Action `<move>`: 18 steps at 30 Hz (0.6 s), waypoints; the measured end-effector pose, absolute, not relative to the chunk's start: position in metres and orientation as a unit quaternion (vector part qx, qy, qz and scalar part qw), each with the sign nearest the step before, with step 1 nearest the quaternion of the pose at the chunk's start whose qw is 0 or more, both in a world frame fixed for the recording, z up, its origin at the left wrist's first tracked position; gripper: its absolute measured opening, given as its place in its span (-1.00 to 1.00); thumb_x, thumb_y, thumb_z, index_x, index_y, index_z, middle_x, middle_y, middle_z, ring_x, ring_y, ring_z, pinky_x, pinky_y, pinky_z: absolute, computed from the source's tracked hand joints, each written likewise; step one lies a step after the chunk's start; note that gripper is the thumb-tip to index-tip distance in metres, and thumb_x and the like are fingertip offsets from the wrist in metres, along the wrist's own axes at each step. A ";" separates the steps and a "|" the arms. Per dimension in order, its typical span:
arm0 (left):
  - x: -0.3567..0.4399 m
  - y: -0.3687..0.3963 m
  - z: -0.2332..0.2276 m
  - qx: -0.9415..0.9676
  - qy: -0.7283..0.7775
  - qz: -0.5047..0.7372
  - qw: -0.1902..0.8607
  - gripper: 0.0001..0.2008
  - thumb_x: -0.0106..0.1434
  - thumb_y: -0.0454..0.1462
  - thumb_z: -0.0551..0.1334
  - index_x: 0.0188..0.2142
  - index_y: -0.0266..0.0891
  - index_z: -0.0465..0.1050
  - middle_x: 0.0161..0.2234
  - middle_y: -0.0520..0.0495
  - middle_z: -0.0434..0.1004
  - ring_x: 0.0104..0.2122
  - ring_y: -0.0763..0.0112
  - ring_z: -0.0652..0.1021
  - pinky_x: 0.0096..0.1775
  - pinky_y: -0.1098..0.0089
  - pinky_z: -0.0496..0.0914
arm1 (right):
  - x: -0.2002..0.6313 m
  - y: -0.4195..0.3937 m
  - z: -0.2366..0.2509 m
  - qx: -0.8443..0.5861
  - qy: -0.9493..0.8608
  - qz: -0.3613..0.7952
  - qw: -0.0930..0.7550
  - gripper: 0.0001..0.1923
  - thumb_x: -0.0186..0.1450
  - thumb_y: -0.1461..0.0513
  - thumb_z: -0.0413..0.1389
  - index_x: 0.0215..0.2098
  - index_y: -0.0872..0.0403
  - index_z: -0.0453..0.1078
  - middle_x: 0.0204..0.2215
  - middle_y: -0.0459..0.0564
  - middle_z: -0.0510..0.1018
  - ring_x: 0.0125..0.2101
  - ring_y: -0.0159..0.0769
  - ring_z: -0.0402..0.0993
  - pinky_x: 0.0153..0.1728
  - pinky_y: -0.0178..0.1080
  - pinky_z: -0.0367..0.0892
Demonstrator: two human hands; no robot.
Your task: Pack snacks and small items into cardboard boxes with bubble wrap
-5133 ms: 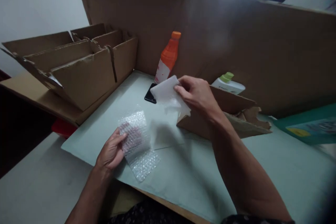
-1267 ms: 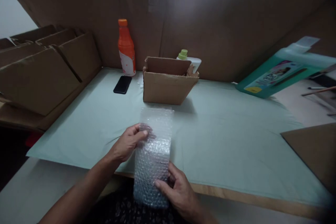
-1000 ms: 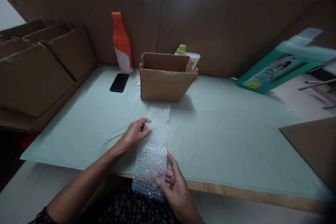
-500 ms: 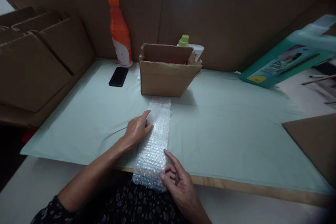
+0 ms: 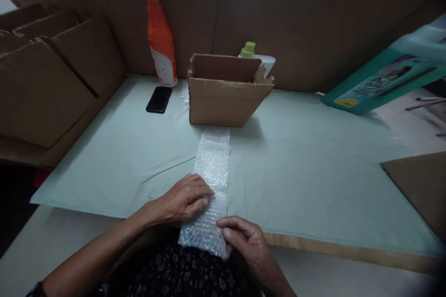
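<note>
A long strip of clear bubble wrap (image 5: 212, 167) lies flat on the pale green table cover (image 5: 306, 167), running from the near table edge up to a small open cardboard box (image 5: 226, 97). My left hand (image 5: 184, 199) presses down on the strip's near left side with curled fingers. At the strip's near end, which hangs over the table edge, my right hand (image 5: 244, 239) pinches the right corner.
An orange bottle (image 5: 158, 39) and a black phone (image 5: 159, 99) sit at the back left. A white bottle with a green cap (image 5: 256, 55) stands behind the box. Folded cardboard boxes (image 5: 52, 74) are stacked at left, a teal carton (image 5: 383, 79) at right, a brown board (image 5: 418, 185) near right.
The bubble wrap has been laid out flat toward the box. My left hand slid back along it toward me, and my right hand closed on its near end.
</note>
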State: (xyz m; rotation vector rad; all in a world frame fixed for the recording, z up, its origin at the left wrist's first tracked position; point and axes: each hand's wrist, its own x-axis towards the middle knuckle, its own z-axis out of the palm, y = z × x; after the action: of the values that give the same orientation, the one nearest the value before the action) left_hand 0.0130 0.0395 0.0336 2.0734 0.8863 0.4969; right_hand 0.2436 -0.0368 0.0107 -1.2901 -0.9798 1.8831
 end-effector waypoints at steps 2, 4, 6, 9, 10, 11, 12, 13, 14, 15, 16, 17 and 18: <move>0.007 0.045 0.031 0.767 0.373 0.195 0.485 -0.62 0.46 -0.13 0.03 0.18 -0.10 0.38 -0.04 -0.12 0.55 0.02 0.19 0.47 0.12 0.10 0.29 | 0.243 -0.030 0.015 -0.458 -0.318 0.749 0.358 -0.69 0.18 0.02 0.33 -0.23 0.04 0.57 -0.53 -0.13 0.52 -0.60 -0.45 0.42 -0.50 -0.35 0.37; 0.001 0.052 0.026 0.694 0.375 0.229 0.570 -0.49 0.48 0.01 -0.10 0.31 -0.06 0.22 0.02 -0.13 0.54 0.08 0.16 0.46 0.19 0.06 0.21 | 0.239 -0.019 0.021 -0.426 -0.265 0.761 0.412 -0.67 0.17 0.05 0.35 -0.15 0.03 0.55 -0.34 -0.03 0.61 -0.45 -0.35 0.54 -0.41 -0.30 0.44; -0.002 0.058 0.020 0.627 0.386 0.283 0.615 -0.39 0.46 0.10 -0.16 0.35 -0.08 0.13 0.01 -0.16 0.55 0.04 0.14 0.48 0.15 0.07 0.24 | 0.236 -0.005 0.024 -0.402 -0.237 0.759 0.454 -0.58 0.18 0.08 0.34 -0.02 -0.01 0.49 -0.09 0.09 0.62 -0.18 -0.17 0.60 -0.29 -0.22 0.49; 0.005 0.061 0.016 0.584 0.463 0.312 0.589 -0.35 0.39 0.05 0.07 0.34 -0.20 0.13 -0.21 -0.10 0.52 -0.24 0.26 0.49 -0.16 0.27 0.37 | 0.237 0.010 0.024 -0.404 -0.249 0.741 0.474 -0.40 0.22 0.12 0.30 0.20 -0.05 0.30 0.08 0.17 0.55 0.05 -0.03 0.52 -0.17 -0.10 0.50; 0.009 0.060 0.016 0.584 0.491 0.307 0.569 -0.35 0.36 -0.02 0.14 0.34 -0.24 0.12 -0.32 -0.03 0.46 -0.34 0.33 0.44 -0.27 0.34 0.33 | 0.239 0.011 0.022 -0.419 -0.272 0.726 0.473 -0.36 0.25 0.12 0.27 0.26 -0.06 0.23 0.08 0.17 0.55 0.03 -0.04 0.53 -0.16 -0.08 0.50; 0.014 0.059 0.016 0.589 0.512 0.300 0.549 -0.35 0.33 -0.09 0.16 0.34 -0.28 0.11 -0.41 0.05 0.38 -0.43 0.39 0.38 -0.35 0.38 0.28 | 0.242 0.010 0.021 -0.439 -0.307 0.702 0.469 -0.34 0.28 0.13 0.25 0.30 -0.07 0.18 0.06 0.15 0.57 -0.01 -0.07 0.56 -0.17 -0.08 0.50; 0.019 0.058 0.016 0.596 0.528 0.298 0.527 -0.34 0.32 -0.15 0.16 0.34 -0.30 0.09 -0.48 0.11 0.29 -0.48 0.42 0.31 -0.39 0.40 0.23 | 0.246 0.008 0.019 -0.462 -0.355 0.666 0.466 -0.36 0.31 0.14 0.22 0.30 -0.08 0.17 0.00 0.13 0.59 -0.08 -0.11 0.59 -0.19 -0.09 0.51; 0.024 0.056 0.015 0.606 0.539 0.298 0.503 -0.35 0.31 -0.19 0.14 0.35 -0.31 0.07 -0.52 0.15 0.22 -0.51 0.44 0.27 -0.42 0.41 0.19 | 0.251 0.005 0.018 -0.486 -0.415 0.617 0.459 -0.44 0.34 0.15 0.19 0.28 -0.08 0.21 -0.06 0.08 0.62 -0.16 -0.16 0.60 -0.22 -0.11 0.51; 0.028 0.054 0.015 0.619 0.548 0.299 0.477 -0.35 0.30 -0.23 0.12 0.35 -0.32 0.06 -0.53 0.16 0.19 -0.52 0.43 0.26 -0.41 0.41 0.19 | 0.255 0.003 0.017 -0.502 -0.487 0.557 0.448 -0.54 0.36 0.18 0.16 0.22 -0.08 0.29 -0.13 0.04 0.64 -0.21 -0.20 0.60 -0.23 -0.13 0.51; 0.031 0.052 0.014 0.635 0.556 0.302 0.444 -0.35 0.29 -0.25 0.12 0.35 -0.31 0.07 -0.52 0.15 0.20 -0.51 0.42 0.28 -0.39 0.40 0.21 | 0.259 0.000 0.016 -0.506 -0.565 0.489 0.431 -0.63 0.37 0.22 0.15 0.15 -0.07 0.37 -0.18 0.01 0.64 -0.24 -0.23 0.59 -0.21 -0.14 0.50; 0.032 0.050 0.012 0.655 0.563 0.302 0.404 -0.35 0.28 -0.26 0.13 0.34 -0.30 0.08 -0.49 0.13 0.25 -0.47 0.40 0.32 -0.35 0.38 0.25 | 0.262 -0.001 0.016 -0.495 -0.641 0.419 0.410 -0.69 0.37 0.26 0.14 0.08 -0.06 0.43 -0.19 0.00 0.64 -0.22 -0.23 0.58 -0.18 -0.14 0.50; 0.033 0.048 0.011 0.676 0.570 0.300 0.357 -0.35 0.27 -0.27 0.14 0.34 -0.29 0.09 -0.44 0.08 0.31 -0.42 0.37 0.36 -0.29 0.35 0.30 | 0.264 -0.002 0.015 -0.472 -0.709 0.354 0.385 -0.71 0.35 0.30 0.14 0.03 -0.04 0.46 -0.17 0.01 0.63 -0.17 -0.21 0.56 -0.13 -0.13 0.49; 0.033 0.046 0.009 0.697 0.576 0.295 0.308 -0.35 0.25 -0.28 0.15 0.33 -0.28 0.11 -0.38 0.02 0.37 -0.35 0.32 0.40 -0.22 0.30 0.33 | 0.264 -0.002 0.015 -0.444 -0.765 0.299 0.357 -0.70 0.34 0.33 0.14 0.02 -0.02 0.47 -0.12 0.03 0.62 -0.11 -0.18 0.54 -0.08 -0.09 0.47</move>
State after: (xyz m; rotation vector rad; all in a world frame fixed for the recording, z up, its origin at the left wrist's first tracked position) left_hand 0.0330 0.0457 0.0090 1.8444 1.5229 0.7812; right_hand 0.2638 -0.0020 0.0150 -1.1463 -1.9750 0.7723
